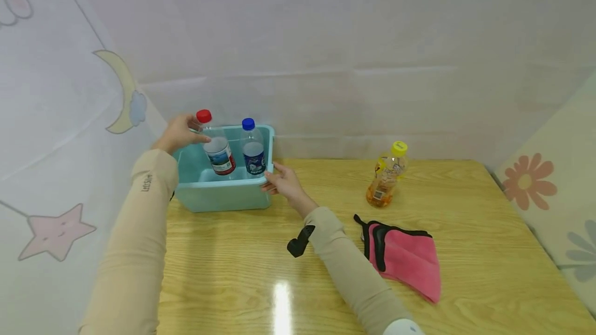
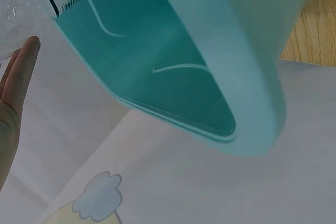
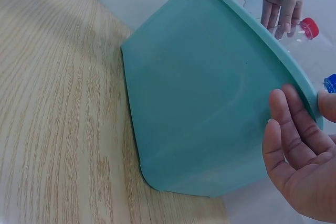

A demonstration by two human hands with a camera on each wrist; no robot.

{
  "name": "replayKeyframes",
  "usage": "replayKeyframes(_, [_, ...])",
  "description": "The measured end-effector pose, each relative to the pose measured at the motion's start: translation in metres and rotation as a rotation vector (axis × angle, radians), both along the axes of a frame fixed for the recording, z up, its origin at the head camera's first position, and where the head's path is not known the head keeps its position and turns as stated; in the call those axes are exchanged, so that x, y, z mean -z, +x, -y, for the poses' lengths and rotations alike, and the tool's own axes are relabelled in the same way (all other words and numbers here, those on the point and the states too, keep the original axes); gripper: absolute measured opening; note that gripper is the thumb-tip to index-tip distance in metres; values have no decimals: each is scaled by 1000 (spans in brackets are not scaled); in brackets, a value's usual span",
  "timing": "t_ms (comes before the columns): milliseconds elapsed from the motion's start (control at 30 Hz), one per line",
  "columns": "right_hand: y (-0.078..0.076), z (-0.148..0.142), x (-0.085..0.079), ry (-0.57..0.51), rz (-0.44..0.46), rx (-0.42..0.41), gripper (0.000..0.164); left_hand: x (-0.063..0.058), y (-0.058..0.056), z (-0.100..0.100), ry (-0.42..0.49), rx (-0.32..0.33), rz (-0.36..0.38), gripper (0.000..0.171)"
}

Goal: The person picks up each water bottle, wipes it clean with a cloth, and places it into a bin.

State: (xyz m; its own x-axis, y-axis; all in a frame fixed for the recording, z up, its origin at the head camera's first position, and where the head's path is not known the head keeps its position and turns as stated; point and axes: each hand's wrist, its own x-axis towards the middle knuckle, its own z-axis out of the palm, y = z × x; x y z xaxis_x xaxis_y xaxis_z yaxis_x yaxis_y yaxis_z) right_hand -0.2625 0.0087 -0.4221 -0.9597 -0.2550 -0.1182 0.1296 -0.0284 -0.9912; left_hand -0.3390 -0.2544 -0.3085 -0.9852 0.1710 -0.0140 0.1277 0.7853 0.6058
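Beige sleeves (image 1: 130, 242), nearside of the turquoise bin (image 1: 223, 197) | left hand (image 1: 178, 134) holds the red-capped bottle (image 1: 220, 155) by its shoulder, inside bin; right hand (image 1: 287, 186) grips bin's near-right rim corner | best to brace rim, keep bottle upright (the blue-capped bottle (image 1: 254, 158) is just beside) | wood-grain table (image 1: 223, 252) under bin, moon-printed backdrop (image 1: 122, 87) to its left

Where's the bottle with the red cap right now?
In the head view, the red-capped bottle is left of centre, its lower part inside the blue-green bin. It's between the left hand and the blue-capped bottle.
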Motion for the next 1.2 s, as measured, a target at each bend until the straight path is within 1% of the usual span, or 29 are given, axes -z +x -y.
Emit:
replayKeyframes(167, [0, 2, 0, -10, 6, 7, 54, 6, 0, -4, -17, -16, 37, 54])
replayKeyframes(300, [0, 3, 0, -10, 6, 11, 53, 12, -1, -8, -84, -10, 54, 56])
replayKeyframes(433, [1, 2, 0, -17, -4, 4, 51, 18, -3, -10, -117, -2, 55, 55])
replayKeyframes(467, [2, 2, -3, -17, -5, -4, 51, 19, -2, -11, -118, -3, 59, 55])
replayKeyframes(667, [2, 1, -3, -18, -8, -12, 51, 22, 5, -18, -119, -6, 78, 54])
replayKeyframes(700, [0, 2, 1, -19, -8, -7, 51, 23, 5, -18, -116, -9, 77, 55])
replayKeyframes(833, [1, 2, 0, -18, -1, -4, 52, 27, 3, -19, -114, -27, 72, 56])
replayKeyframes(933, [1, 1, -1, -22, 3, 1, 52, 28, 2, -20, -103, -32, 75, 59])
replayKeyframes(1067, [2, 1, -3, -27, 3, 7, 51, 29, 3, -21, -59, -44, 94, 68])
replayKeyframes(1200, [0, 1, -2, -31, 1, -3, 51, 30, 4, -20, -51, -57, 89, 75])
